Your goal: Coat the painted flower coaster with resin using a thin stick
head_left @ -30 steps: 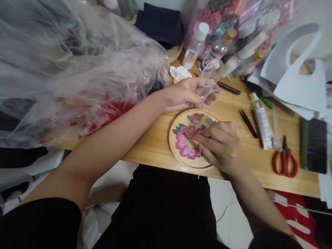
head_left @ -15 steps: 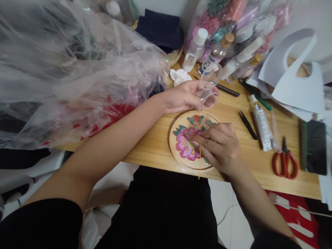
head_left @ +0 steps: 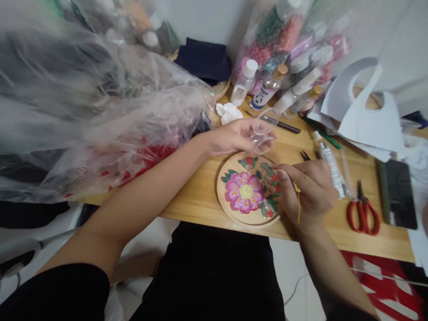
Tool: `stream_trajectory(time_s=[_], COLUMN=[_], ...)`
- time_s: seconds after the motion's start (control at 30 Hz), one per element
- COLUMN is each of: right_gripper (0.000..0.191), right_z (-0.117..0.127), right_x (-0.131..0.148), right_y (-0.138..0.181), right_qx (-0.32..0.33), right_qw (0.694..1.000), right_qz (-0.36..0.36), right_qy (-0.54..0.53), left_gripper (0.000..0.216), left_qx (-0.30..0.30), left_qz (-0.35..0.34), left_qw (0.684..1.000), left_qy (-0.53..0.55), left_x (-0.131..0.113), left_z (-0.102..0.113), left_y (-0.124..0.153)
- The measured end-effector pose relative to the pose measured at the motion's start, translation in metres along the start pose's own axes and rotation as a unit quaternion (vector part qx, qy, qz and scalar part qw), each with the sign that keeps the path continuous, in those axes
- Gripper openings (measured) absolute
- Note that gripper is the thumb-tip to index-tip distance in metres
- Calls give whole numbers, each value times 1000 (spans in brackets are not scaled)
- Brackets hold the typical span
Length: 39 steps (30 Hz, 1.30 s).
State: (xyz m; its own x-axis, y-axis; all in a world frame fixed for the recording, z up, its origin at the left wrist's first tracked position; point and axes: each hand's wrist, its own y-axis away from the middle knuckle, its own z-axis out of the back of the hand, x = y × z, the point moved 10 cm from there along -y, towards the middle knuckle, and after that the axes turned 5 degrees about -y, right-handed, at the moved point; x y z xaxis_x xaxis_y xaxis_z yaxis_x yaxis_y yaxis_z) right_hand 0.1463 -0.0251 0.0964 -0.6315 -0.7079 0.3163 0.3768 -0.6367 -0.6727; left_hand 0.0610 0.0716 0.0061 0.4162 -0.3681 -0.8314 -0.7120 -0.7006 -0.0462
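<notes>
My left hand point(head_left: 239, 135) is closed around a clear plastic cup point(head_left: 262, 140), tilted on its side above the desk; a second clear rim point(head_left: 267, 121) shows just beyond it, and I cannot tell if it is a separate cup. Below lies a round wooden plaque point(head_left: 225, 209) bearing a pink flower point(head_left: 244, 192) with a yellow centre, green leaves and red fruit-like shapes. At the plaque's right edge, my right hand point(head_left: 309, 189) is pinched, fingertips together. A thin yellow strand point(head_left: 299, 206) hangs from it; whatever sits at the fingertips is too small to make out.
Bottles point(head_left: 244, 83) stand behind the cup beside crumpled tissue point(head_left: 229, 113). To the right lie a white tube point(head_left: 333, 169), red-handled scissors point(head_left: 363, 215), a phone point(head_left: 398, 192) and cut paper point(head_left: 366, 111). Plastic bags point(head_left: 144, 106) crowd the left.
My right hand has moved right, off the pink flower, carrying the yellow strand along and uncovering the flower's yellow centre. My left hand still holds the cup. The camera view has shifted slightly.
</notes>
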Motion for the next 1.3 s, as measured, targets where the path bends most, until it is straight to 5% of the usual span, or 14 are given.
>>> stream_trajectory(time_s=[0.9,1.3], right_gripper=[16,12], right_z=[-27,-1], right_x=[-15,-14], right_y=[-20,-14], right_qx=[42,-26], right_qw=[998,996], right_qz=[-50,-69], right_qy=[4,-46], left_gripper=[44,45], left_qx=[-5,-37], left_qz=[26,42], left_qw=[999,998], left_qy=[-47,-15], left_x=[1,4], left_z=[2,7], left_y=[1,0])
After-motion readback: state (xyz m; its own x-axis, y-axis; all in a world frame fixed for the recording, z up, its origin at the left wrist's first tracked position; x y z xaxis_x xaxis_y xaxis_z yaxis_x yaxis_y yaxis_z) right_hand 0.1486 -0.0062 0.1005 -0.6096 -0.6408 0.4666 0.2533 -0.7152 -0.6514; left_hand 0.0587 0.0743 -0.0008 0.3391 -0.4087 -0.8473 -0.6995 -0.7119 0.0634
